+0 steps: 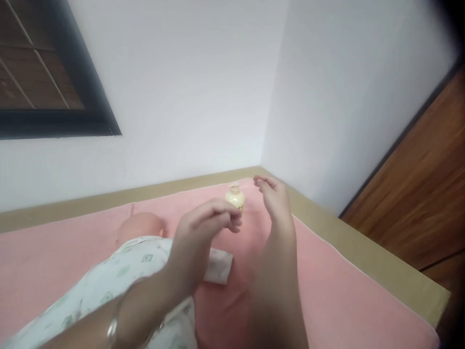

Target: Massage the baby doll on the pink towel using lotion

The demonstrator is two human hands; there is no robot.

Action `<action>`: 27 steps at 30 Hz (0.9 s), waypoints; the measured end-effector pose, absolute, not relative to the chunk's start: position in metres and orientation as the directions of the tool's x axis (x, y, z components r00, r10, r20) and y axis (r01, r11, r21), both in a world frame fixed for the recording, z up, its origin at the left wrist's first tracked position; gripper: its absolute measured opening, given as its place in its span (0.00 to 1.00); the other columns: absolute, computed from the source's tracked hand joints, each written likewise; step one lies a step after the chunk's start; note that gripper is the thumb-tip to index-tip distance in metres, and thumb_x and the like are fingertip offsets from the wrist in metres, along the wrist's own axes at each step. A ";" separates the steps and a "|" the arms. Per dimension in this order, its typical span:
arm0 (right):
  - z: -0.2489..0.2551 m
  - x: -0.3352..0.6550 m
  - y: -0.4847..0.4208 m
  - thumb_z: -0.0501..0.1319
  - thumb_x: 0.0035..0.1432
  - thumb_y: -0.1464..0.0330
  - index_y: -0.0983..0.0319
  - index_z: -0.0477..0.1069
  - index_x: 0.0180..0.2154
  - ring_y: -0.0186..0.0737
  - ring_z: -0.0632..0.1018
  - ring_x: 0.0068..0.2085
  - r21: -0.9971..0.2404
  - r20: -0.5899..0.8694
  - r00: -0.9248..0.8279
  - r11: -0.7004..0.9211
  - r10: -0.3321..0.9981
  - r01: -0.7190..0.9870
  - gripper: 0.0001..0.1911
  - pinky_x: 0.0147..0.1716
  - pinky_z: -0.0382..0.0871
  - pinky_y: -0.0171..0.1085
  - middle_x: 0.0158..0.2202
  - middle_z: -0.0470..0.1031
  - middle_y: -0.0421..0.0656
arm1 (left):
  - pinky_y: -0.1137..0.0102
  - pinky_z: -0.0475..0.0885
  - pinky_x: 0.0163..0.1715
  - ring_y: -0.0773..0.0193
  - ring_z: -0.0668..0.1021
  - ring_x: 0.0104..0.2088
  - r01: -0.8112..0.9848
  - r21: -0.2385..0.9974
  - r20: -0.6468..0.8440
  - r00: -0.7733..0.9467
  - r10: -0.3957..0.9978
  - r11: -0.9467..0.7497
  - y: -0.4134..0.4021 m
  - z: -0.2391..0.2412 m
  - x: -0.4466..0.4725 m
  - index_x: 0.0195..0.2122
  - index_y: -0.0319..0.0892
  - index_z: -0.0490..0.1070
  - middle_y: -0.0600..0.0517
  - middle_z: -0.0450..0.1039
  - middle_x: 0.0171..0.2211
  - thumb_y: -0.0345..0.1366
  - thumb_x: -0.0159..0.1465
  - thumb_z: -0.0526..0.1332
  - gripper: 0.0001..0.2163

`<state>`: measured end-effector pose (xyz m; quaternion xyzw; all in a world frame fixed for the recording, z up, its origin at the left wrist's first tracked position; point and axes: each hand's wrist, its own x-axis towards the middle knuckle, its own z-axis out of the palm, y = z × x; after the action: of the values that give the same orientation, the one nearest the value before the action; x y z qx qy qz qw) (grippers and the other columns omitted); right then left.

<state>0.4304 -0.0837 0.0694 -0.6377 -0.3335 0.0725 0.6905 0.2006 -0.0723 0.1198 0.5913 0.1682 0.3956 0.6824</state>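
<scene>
Both my hands are raised above the bed (345, 300), a little apart, with the small bottle (235, 197) showing in the gap between them. My right hand (276, 199) is spread loosely, its fingers bent and empty, just beside the bottle without touching it. My left hand (205, 228) has its fingers drawn forward over the thumb. I cannot tell whether anything small is pinched there.

The bottle stands upright on the pink sheet, far back near the corner where the two walls meet. It is pale yellow and rounded with a narrow neck, and I judge it to be light, stiff plastic, probably smooth and a bit slippery. The wide belly looks like the surest place to grip it. On the soft sheet it may tip easily.

A doll (140, 227) in printed baby clothes lies under my left forearm, its head toward the wall. There is open sheet to the right of my right arm. The tan edge (392, 271) of the bed runs close along that side, with a wooden door (417, 184) beyond it, and the wall (189, 97) closes off the back.
</scene>
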 end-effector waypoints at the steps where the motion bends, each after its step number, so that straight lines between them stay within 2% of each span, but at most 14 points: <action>1: 0.069 0.430 -0.082 0.56 0.54 0.63 0.59 0.75 0.46 0.45 0.74 0.52 -0.927 0.366 0.753 0.143 0.547 0.346 0.19 0.54 0.63 0.45 0.49 0.76 0.44 | 0.67 0.74 0.36 0.60 0.77 0.34 -0.346 0.933 0.157 0.639 0.753 0.100 -0.063 0.119 0.213 0.32 0.37 0.75 0.47 0.76 0.31 0.34 0.56 0.63 0.06; 3: 0.068 0.428 -0.080 0.54 0.54 0.66 0.59 0.74 0.49 0.45 0.70 0.56 -0.918 0.351 0.708 0.076 0.613 0.389 0.22 0.57 0.60 0.45 0.53 0.73 0.44 | 0.66 0.76 0.38 0.58 0.79 0.35 -0.315 0.870 -0.097 0.645 0.758 0.379 -0.040 0.115 0.235 0.37 0.35 0.74 0.44 0.75 0.32 0.33 0.59 0.59 0.09; 5: 0.068 0.423 -0.077 0.52 0.53 0.69 0.60 0.71 0.54 0.43 0.67 0.59 -0.903 0.331 0.648 0.032 0.686 0.428 0.25 0.60 0.56 0.44 0.57 0.69 0.44 | 0.63 0.76 0.41 0.54 0.79 0.41 -0.273 0.734 -0.352 0.629 0.693 0.621 -0.016 0.108 0.250 0.45 0.33 0.72 0.38 0.75 0.38 0.35 0.62 0.56 0.14; 7: 0.069 0.418 -0.072 0.50 0.53 0.72 0.61 0.68 0.57 0.43 0.64 0.62 -0.888 0.320 0.595 0.014 0.738 0.460 0.28 0.61 0.54 0.43 0.60 0.65 0.44 | 0.62 0.76 0.44 0.51 0.77 0.47 -0.269 0.685 -0.408 0.629 0.662 0.678 0.005 0.103 0.259 0.52 0.32 0.67 0.34 0.72 0.45 0.38 0.65 0.52 0.19; 11: 0.068 0.404 -0.061 0.48 0.55 0.73 0.62 0.66 0.58 0.41 0.62 0.63 -0.843 0.366 0.514 0.043 0.776 0.536 0.28 0.62 0.52 0.42 0.62 0.61 0.45 | 0.62 0.77 0.43 0.46 0.73 0.54 -0.327 0.656 -0.383 0.632 0.673 0.681 0.030 0.095 0.271 0.59 0.26 0.58 0.29 0.66 0.53 0.39 0.66 0.49 0.25; 16: 0.066 0.395 -0.048 0.46 0.59 0.74 0.64 0.67 0.56 0.42 0.60 0.64 -0.791 0.375 0.477 0.006 0.795 0.611 0.25 0.63 0.51 0.44 0.61 0.64 0.48 | 0.59 0.77 0.43 0.41 0.70 0.56 -0.365 0.582 -0.330 0.711 0.621 0.727 0.040 0.091 0.283 0.62 0.22 0.52 0.25 0.62 0.55 0.42 0.66 0.48 0.30; 21: 0.061 0.398 -0.044 0.48 0.56 0.75 0.64 0.64 0.59 0.47 0.54 0.66 -0.749 0.328 0.467 -0.075 0.821 0.659 0.28 0.64 0.46 0.48 0.65 0.56 0.47 | 0.59 0.76 0.46 0.41 0.69 0.57 -0.388 0.570 -0.313 0.712 0.628 0.724 0.037 0.094 0.284 0.62 0.20 0.51 0.25 0.62 0.55 0.42 0.65 0.50 0.31; 27: 0.057 0.400 -0.040 0.47 0.56 0.75 0.65 0.62 0.61 0.40 0.59 0.64 -0.826 0.264 0.536 -0.099 0.802 0.555 0.30 0.63 0.49 0.40 0.64 0.57 0.45 | 0.59 0.77 0.44 0.41 0.69 0.57 -0.379 0.569 -0.315 0.719 0.619 0.730 0.031 0.094 0.282 0.62 0.21 0.51 0.24 0.60 0.56 0.42 0.64 0.52 0.32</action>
<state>0.4001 -0.0398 0.0568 -0.7301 -0.4644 0.1274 0.4848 0.2824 0.0308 0.0943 0.2395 0.2504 0.2787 0.8957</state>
